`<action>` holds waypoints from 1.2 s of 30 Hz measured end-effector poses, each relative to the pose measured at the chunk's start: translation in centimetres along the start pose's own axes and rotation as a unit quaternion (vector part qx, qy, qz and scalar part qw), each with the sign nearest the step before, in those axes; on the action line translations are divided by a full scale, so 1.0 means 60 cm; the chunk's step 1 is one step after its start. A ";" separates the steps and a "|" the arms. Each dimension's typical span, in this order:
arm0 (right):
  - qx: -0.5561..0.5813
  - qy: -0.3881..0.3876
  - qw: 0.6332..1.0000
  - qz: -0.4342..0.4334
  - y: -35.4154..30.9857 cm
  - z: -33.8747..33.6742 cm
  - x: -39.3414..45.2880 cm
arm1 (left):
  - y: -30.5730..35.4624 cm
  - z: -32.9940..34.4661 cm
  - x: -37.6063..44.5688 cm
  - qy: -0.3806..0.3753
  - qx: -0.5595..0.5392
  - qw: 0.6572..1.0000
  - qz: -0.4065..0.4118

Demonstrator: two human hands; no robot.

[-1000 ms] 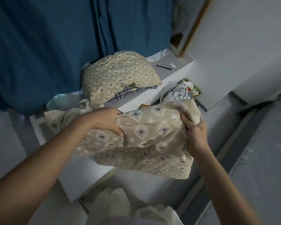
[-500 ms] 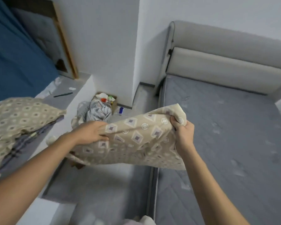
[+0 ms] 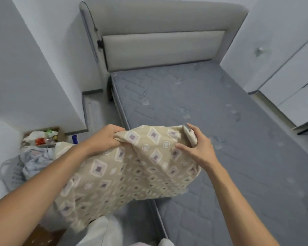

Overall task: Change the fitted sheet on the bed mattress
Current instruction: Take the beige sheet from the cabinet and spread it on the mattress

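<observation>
- Folded sheet (image 3: pixel 132 167): beige, diamond-and-ring print, bunched and held in the air over the left edge of the mattress (image 3: pixel 212 121), hanging down toward the floor gap beside the bed.
- Left hand (image 3: pixel 103 139): grip closed, fingers curled into the upper left fold of the sheet; carries most of the weight.
- Right hand (image 3: pixel 197 150): grip loose and fairly wide, fingers spread against the upper right corner of the sheet, thumb laid across the front of the cloth. Counted as touching, not clamping.
- Key relation: mattress lies ahead and to the right of both hands, long axis running away toward the headboard (image 3: pixel 160 48). Bundle spans crosswise between the hands, with the right end already above the mattress and the left end above the gap.
- Right hand nearer the mattress; judged best placed to lead the throw or spread.
- Mattress surface: bare, grey, quilted; no sheet fitted yet.
- Probable next step: unfold the bundle, find a corner, align the long side with the bed's long axis.
- Risk: sheet opened crosswise, corners mismatched.
- Surroundings: pile of clothes (image 3: pixel 34 162) and a box of odds and ends (image 3: pixel 43 137) on the floor at left; white wardrobe (image 3: pixel 292 68) at right.
</observation>
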State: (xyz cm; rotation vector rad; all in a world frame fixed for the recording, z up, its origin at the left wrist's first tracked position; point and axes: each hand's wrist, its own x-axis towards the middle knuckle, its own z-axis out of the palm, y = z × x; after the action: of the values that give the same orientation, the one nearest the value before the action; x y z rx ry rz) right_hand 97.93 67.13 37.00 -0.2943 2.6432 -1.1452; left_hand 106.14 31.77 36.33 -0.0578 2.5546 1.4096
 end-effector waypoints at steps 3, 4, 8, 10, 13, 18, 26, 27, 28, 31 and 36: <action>-0.081 -0.033 0.995 0.044 -0.021 0.032 0.041 | -0.015 -0.027 0.077 -0.077 -0.007 0.997 0.022; -0.113 -0.047 0.991 0.061 -0.031 0.044 0.052 | -0.014 -0.032 0.098 -0.103 -0.005 0.994 0.033; -0.168 -0.066 0.978 0.107 -0.038 0.091 0.089 | -0.019 -0.049 0.183 -0.161 0.015 0.985 0.063; -0.133 -0.051 0.983 0.114 -0.025 0.108 0.092 | -0.011 -0.061 0.232 -0.189 0.035 0.978 0.079; -0.070 -0.014 0.991 0.111 -0.003 0.107 0.097 | 0.011 -0.077 0.322 -0.220 0.132 0.959 0.125; 0.000 -0.003 0.992 0.128 0.041 0.080 0.149 | 0.056 -0.077 0.463 -0.319 0.376 0.863 0.108; 0.075 0.052 0.984 0.155 0.037 0.049 0.281 | 0.030 -0.104 0.649 -0.327 0.525 0.782 0.080; 0.096 0.061 0.980 0.164 0.039 0.047 0.292 | 0.024 -0.112 0.668 -0.310 0.515 0.789 0.127; 0.119 0.072 0.975 0.172 0.040 0.044 0.304 | 0.019 -0.121 0.684 -0.296 0.486 0.805 0.170; 0.188 0.108 0.955 0.200 0.034 0.035 0.349 | -0.009 -0.145 0.746 -0.354 0.360 0.839 0.202; 0.235 0.137 0.928 0.254 0.003 0.036 0.467 | -0.047 -0.184 0.879 -0.441 0.235 0.845 0.190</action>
State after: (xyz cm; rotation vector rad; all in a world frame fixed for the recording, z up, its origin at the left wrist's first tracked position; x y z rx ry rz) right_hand 71.97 57.94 31.40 0.6439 2.3213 -1.6415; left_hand 53.24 24.79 28.43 0.9833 2.0376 0.5872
